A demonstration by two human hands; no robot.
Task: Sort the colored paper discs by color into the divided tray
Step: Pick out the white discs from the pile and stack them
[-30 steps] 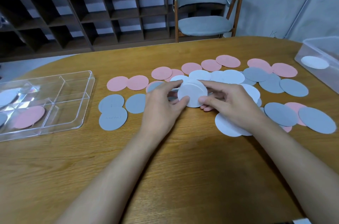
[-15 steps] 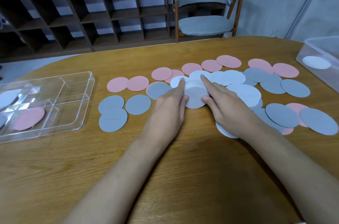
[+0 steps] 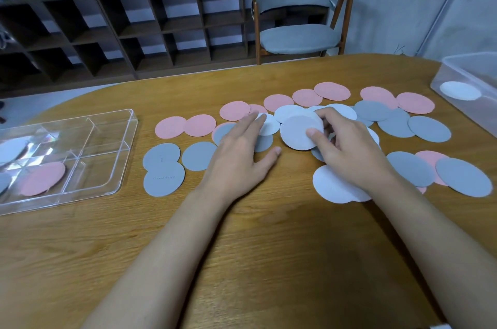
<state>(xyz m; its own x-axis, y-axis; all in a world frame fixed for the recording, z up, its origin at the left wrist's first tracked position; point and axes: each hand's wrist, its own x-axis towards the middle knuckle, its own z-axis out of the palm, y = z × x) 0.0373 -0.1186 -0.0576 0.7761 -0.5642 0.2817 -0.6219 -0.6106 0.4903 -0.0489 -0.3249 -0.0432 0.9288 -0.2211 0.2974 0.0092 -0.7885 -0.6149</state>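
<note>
Pink, grey and white paper discs lie spread across the middle and right of the wooden table (image 3: 242,248). My right hand (image 3: 347,148) holds a stack of white discs (image 3: 298,132), thumb on its face and fingers curled over its far edge. My left hand (image 3: 239,156) lies flat with straight fingers reaching onto another white disc (image 3: 269,124) and covering a grey one. The clear divided tray (image 3: 107,175) sits at the left, holding a pink disc (image 3: 43,178), a white disc (image 3: 10,149) and a grey disc (image 3: 3,182) in separate compartments.
A clear plastic box (image 3: 457,70) with one white disc (image 3: 460,90) inside stands at the table's right edge. Behind the table are a grey chair (image 3: 295,35) and dark open shelving (image 3: 121,32). Bare wood lies between me and the discs.
My right hand has taken the white stack alone and tilted it up. My left hand has let go of it and spread flat to the left over the discs.
</note>
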